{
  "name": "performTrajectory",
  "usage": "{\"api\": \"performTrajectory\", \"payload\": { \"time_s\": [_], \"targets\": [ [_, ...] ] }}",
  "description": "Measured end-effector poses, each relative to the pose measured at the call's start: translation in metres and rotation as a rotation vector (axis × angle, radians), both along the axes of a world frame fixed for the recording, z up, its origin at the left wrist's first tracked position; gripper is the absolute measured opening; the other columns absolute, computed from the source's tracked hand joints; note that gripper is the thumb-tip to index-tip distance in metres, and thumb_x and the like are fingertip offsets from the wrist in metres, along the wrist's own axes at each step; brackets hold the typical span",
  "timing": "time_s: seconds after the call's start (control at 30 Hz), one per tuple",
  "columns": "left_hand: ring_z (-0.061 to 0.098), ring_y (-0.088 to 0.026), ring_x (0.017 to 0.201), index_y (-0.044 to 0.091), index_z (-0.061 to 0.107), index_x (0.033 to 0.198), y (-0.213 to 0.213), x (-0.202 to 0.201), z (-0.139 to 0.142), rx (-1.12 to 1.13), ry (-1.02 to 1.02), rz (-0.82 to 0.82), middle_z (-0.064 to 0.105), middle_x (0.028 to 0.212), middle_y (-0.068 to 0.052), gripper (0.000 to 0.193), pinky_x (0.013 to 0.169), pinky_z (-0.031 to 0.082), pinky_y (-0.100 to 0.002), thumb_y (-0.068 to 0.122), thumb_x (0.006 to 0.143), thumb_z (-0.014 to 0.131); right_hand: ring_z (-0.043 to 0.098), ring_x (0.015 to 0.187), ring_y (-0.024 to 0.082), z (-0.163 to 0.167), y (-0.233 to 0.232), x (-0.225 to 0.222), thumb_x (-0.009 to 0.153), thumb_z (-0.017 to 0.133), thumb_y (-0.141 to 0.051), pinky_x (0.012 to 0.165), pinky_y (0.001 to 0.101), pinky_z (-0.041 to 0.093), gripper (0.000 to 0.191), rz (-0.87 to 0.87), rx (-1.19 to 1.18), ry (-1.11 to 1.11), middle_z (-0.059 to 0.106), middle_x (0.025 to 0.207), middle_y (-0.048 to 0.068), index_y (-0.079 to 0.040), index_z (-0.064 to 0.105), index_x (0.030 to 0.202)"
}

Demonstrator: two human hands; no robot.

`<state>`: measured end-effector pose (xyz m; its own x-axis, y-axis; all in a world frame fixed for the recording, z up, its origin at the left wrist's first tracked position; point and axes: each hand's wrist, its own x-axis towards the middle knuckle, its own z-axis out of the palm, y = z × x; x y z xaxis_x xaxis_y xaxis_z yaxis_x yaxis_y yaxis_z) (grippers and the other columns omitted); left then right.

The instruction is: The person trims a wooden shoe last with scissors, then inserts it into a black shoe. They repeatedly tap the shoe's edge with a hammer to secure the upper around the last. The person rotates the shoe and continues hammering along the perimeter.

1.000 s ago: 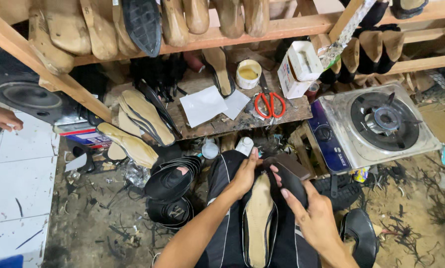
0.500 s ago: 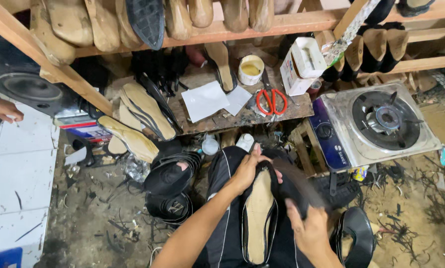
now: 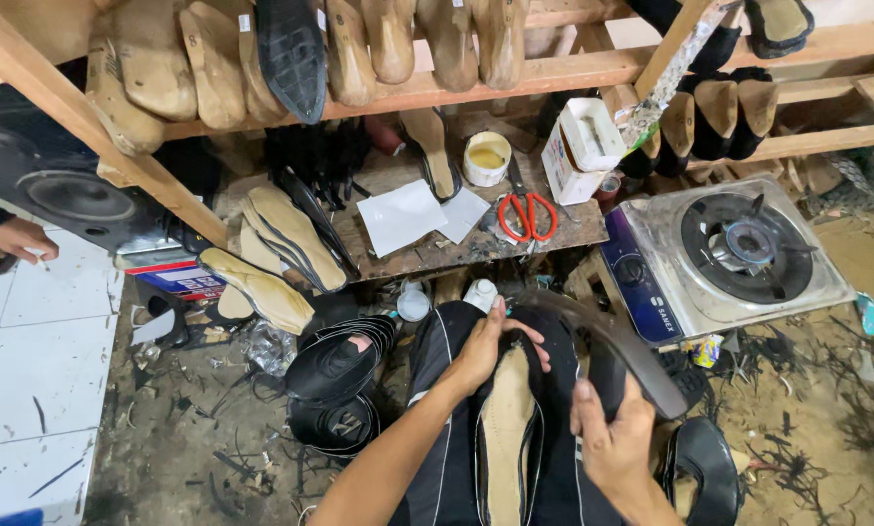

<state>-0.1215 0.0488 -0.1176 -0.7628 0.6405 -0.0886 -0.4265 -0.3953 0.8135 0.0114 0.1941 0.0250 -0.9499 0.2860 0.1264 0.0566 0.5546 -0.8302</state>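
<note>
Head view: left hand (image 3: 485, 346) pressed down on the toe end of a shoe (image 3: 505, 429) lying sole-up along the lap, fingers curled over its black edge, tan insole showing. Right hand (image 3: 617, 443) clenched around a black sole piece (image 3: 632, 356), raised just right of the shoe. Beyond, on the wooden bench (image 3: 437, 255): a white tub (image 3: 485, 158) holding yellowish glue, red scissors (image 3: 527, 216), a white carton (image 3: 581, 148), sheets of paper (image 3: 403, 216). Right of the bench, a gas stove (image 3: 739, 253). Above, wooden shoe forms (image 3: 378, 39) on a rack.
</note>
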Motion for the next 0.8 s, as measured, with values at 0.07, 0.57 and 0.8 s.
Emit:
{"api": "performTrajectory", "payload": {
  "time_s": [0.07,0.57,0.8],
  "targets": [
    [0.072,-0.025,0.084,-0.006,0.071,0.105,0.000,0.000,-0.003,-0.114,0.052,0.077,0.075,0.093,-0.016,0.086,0.083,0.056,-0.035,0.063,0.108,0.020,0.065,0.067,0.009,-0.002,0.000,0.002,0.095,0.071,-0.026,0.058,0.0293,0.050,0.036,0.116,0.211,0.150,0.066,0.074,0.012,0.002,0.060,0.114],
    [0.069,-0.015,0.112,-0.001,0.059,0.131,-0.078,0.084,0.196,-0.315,0.642,0.419,0.074,0.123,-0.009,0.042,0.103,0.052,-0.031,0.009,0.092,0.071,0.050,0.044,0.019,0.021,0.047,0.025,0.097,0.057,-0.024,0.040,0.0356,0.045,0.029,0.000,-1.045,-0.124,0.052,0.066,0.011,0.002,0.055,0.110],
    [0.071,-0.021,0.107,0.004,0.064,0.134,-0.079,0.073,0.231,-0.542,0.787,0.446,0.073,0.117,-0.011,0.045,0.100,0.052,-0.033,0.009,0.091,0.074,0.054,0.046,0.019,0.039,0.013,0.022,0.104,0.053,-0.026,0.041,0.0346,0.048,0.030,0.209,-1.103,0.191,0.055,0.066,0.014,0.002,0.053,0.111]
  ]
}}
